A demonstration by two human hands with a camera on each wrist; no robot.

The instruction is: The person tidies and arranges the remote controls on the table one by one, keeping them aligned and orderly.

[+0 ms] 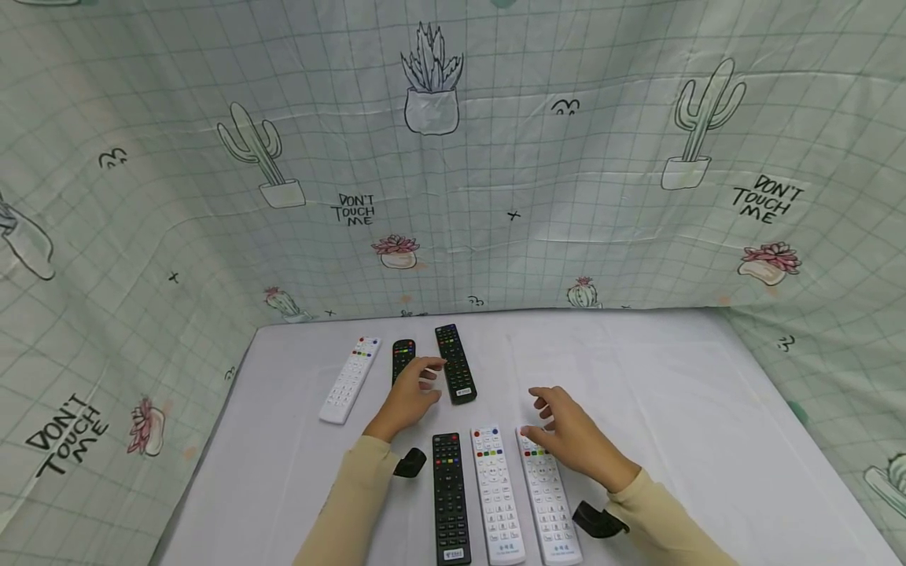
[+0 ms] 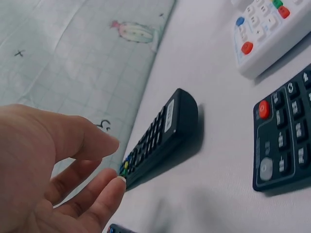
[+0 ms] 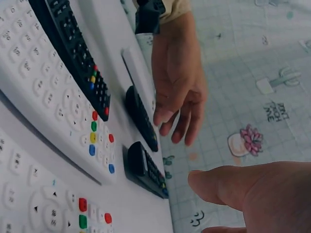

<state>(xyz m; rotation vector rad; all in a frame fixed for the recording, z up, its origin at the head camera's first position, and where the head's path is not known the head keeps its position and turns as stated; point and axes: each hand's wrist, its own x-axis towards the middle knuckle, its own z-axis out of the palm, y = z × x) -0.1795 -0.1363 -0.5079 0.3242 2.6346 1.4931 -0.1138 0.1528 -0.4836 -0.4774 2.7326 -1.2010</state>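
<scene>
My left hand (image 1: 409, 395) reaches over the back of the table with its fingers loosely bent and nothing in them. Its fingertips come right up beside a long black remote control (image 1: 460, 374), which lies at a slant. In the left wrist view the near end of that black remote (image 2: 187, 116) faces the camera. A shorter black remote (image 1: 403, 354) is partly covered by the same hand. My right hand (image 1: 576, 436) hovers over the top end of the rightmost white remote (image 1: 550, 503), fingers relaxed and holding nothing.
Beside that white remote, another white remote (image 1: 498, 495) and a black one (image 1: 451, 503) lie in a front row. Farther back on the left is a slanted white remote (image 1: 350, 381). A cactus-print curtain (image 1: 481, 259) hangs behind the white-covered table (image 1: 672, 369).
</scene>
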